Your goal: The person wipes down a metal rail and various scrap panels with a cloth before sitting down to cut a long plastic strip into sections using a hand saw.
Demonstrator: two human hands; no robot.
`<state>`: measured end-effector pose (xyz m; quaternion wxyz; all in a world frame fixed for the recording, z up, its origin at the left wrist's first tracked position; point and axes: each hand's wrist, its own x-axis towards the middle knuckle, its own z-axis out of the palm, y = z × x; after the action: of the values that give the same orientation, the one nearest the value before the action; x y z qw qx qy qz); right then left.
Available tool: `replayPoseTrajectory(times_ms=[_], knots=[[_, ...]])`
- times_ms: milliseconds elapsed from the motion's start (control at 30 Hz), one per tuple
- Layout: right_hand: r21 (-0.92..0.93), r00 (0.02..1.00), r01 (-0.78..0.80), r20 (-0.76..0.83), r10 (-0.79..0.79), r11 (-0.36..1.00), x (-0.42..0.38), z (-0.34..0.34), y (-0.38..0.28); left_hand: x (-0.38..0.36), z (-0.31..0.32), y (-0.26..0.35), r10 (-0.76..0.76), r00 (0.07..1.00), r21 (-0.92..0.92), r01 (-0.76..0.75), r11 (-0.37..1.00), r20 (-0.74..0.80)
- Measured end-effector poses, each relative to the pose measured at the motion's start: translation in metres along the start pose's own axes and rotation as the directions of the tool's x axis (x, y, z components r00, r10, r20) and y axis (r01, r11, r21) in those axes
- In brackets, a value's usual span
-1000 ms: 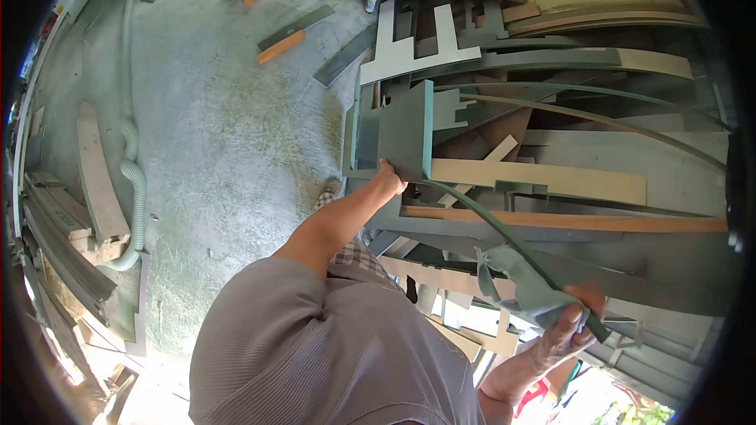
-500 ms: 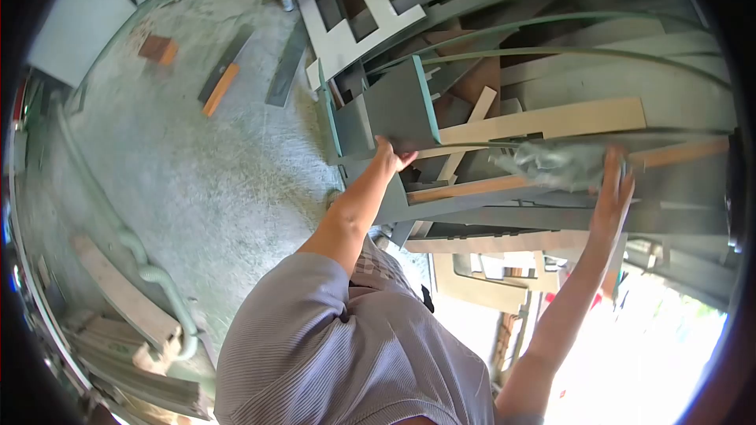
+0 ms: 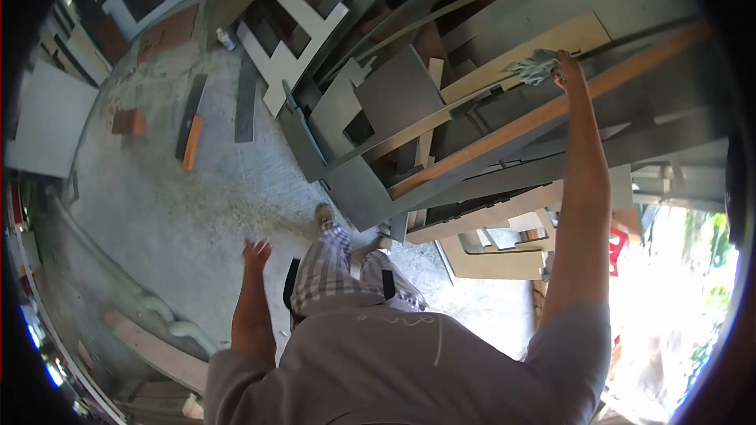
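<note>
My right hand [image 3: 572, 75] is stretched out to the upper right, its fingers closed on a crumpled grey-green rag [image 3: 535, 68]. The rag hangs over the long boards, close to a pale wooden board [image 3: 524, 59] and above a long orange-brown strip [image 3: 488, 142]. Low over the floor, away from the boards, my left hand [image 3: 256, 252] is empty with its fingers apart. A dark grey panel [image 3: 400, 90] leans among the stacked pieces at the centre.
A white cut-out board [image 3: 293, 51] leans at the pile's left end. On the concrete floor lie a brown block [image 3: 128, 122], narrow strips [image 3: 246, 106] and a small bottle [image 3: 226, 39]. A ribbed hose [image 3: 118, 275] runs along the left. A thin-edged panel [image 3: 492, 264] stands lower right.
My left hand has let go of the dark grey panel and moved down and left. The right hand has moved up and left with the rag. The view has turned.
</note>
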<state>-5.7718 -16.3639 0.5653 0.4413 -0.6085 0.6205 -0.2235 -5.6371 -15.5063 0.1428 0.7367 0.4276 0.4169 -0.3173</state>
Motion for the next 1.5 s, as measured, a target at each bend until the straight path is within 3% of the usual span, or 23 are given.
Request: replayPoseTrajectory(times_ms=[300, 400, 533, 600, 700, 733, 767, 800, 833, 867, 900, 933, 967, 1000, 1033, 1100, 1133, 1167, 1233, 1300, 1333, 1400, 1500], knots=[[0.268, 0.986, -0.153, -0.025, 0.166, 0.951, 0.129, 0.011, 0.059, -0.174, -0.061, 0.008, 0.123, 0.886, 0.109, -0.083, 0.991, -0.446], [0.436, 0.999, 0.015, -0.050, 0.008, 0.900, 0.146, 0.018, 0.090, -0.192, -0.061, -0.018, 0.077, 0.912, 0.050, -0.062, 0.997, -0.402], [0.285, 0.928, 0.360, -0.208, -0.309, 0.888, 0.075, 0.027, 0.115, -0.187, -0.033, -0.039, -0.016, 0.955, 0.015, 0.022, 1.000, -0.297], [0.648, 0.933, 0.326, -0.106, -0.343, 0.689, -0.004, 0.051, 0.132, -0.163, -0.002, -0.052, -0.066, 0.985, 0.056, 0.076, 0.996, -0.160], [0.529, 0.898, 0.131, 0.295, -0.326, 0.839, -0.164, 0.075, 0.193, -0.144, 0.088, -0.086, -0.153, 0.988, 0.035, 0.151, 0.988, 0.035], [0.254, 0.855, 0.364, 0.290, -0.430, 0.896, -0.208, 0.092, 0.222, -0.142, 0.125, -0.104, -0.196, 0.975, -0.018, 0.199, 0.980, 0.106], [0.393, 0.819, 0.376, 0.282, -0.499, 0.839, -0.259, 0.108, 0.247, -0.138, 0.164, -0.128, -0.286, 0.940, -0.126, 0.312, 0.942, 0.186], [0.202, 0.818, 0.309, 0.441, -0.369, 0.929, -0.304, 0.115, 0.252, -0.143, 0.202, -0.156, -0.420, 0.859, -0.346, 0.504, 0.791, 0.292], [0.286, 0.723, 0.445, 0.444, -0.529, 0.849, -0.340, 0.141, 0.288, -0.147, 0.240, -0.185, -0.538, 0.748, -0.509, 0.661, 0.552, 0.388], [-0.200, 0.939, 0.344, 0.076, -0.335, 0.918, -0.389, 0.198, 0.306, -0.133, 0.251, -0.203, -0.523, 0.626, -0.623, 0.753, 0.212, 0.578], [-0.427, 0.942, 0.189, -0.176, -0.287, 0.884, -0.393, 0.200, 0.310, -0.117, 0.261, -0.222, -0.482, 0.472, -0.602, 0.783, -0.156, 0.739], [-0.550, 0.882, -0.053, -0.417, -0.219, 0.833, -0.396, 0.187, 0.297, -0.134, 0.290, -0.238, -0.540, 0.521, -0.472, 0.848, 0.241, 0.661], [-0.344, 0.955, 0.290, 0.038, -0.296, 0.893, -0.371, 0.147, 0.309, -0.159, 0.308, -0.248, -0.506, 0.594, -0.086, 0.697, 0.712, 0.625], [0.009, 0.780, 0.493, 0.439, -0.446, 0.870, -0.343, 0.108, 0.309, -0.218, 0.347, -0.257, -0.469, 0.663, 0.370, 0.297, 0.880, 0.584], [-0.177, 0.739, 0.671, 0.239, -0.630, 0.720, -0.321, 0.115, 0.343, -0.242, 0.359, -0.262, -0.534, 0.636, 0.401, 0.358, 0.843, 0.556], [-0.140, 0.904, 0.413, 0.186, -0.386, 0.900, -0.275, 0.064, 0.376, -0.283, 0.376, -0.275, -0.590, 0.626, 0.463, 0.378, 0.802, 0.510], [-0.329, 0.953, 0.266, 0.230, -0.196, 0.906, -0.259, 0.047, 0.416, -0.290, 0.381, -0.278, -0.631, 0.404, 0.528, 0.346, 0.776, 0.662], [-0.349, 0.979, 0.203, 0.085, -0.185, 0.915, -0.252, 0.034, 0.472, -0.303, 0.388, -0.276, -0.661, 0.354, 0.611, 0.257, 0.749, 0.662], [-0.463, 0.979, 0.060, 0.202, 0.039, 0.884, -0.239, -0.004, 0.613, -0.314, 0.395, -0.272, -0.652, 0.476, 0.802, -0.257, 0.539, 0.590], [-0.555, 0.936, -0.219, 0.112, 0.332, 0.803, -0.302, -0.102, 0.633, -0.291, 0.377, -0.265, -0.476, 0.664, 0.784, -0.614, 0.093, 0.577], [-0.605, 0.889, -0.325, 0.068, 0.453, 0.727, -0.329, -0.131, 0.665, -0.269, 0.362, -0.263, -0.404, 0.619, 0.645, -0.760, -0.088, 0.674], [-0.600, 0.828, -0.464, -0.031, 0.560, 0.652, -0.383, -0.177, 0.720, -0.243, 0.335, -0.254, -0.364, 0.557, 0.334, -0.787, -0.519, 0.746], [-0.621, 0.775, -0.507, -0.025, 0.632, 0.598, -0.476, -0.226, 0.752, -0.210, 0.285, -0.251, -0.516, 0.617, 0.300, -0.765, -0.570, 0.594]])
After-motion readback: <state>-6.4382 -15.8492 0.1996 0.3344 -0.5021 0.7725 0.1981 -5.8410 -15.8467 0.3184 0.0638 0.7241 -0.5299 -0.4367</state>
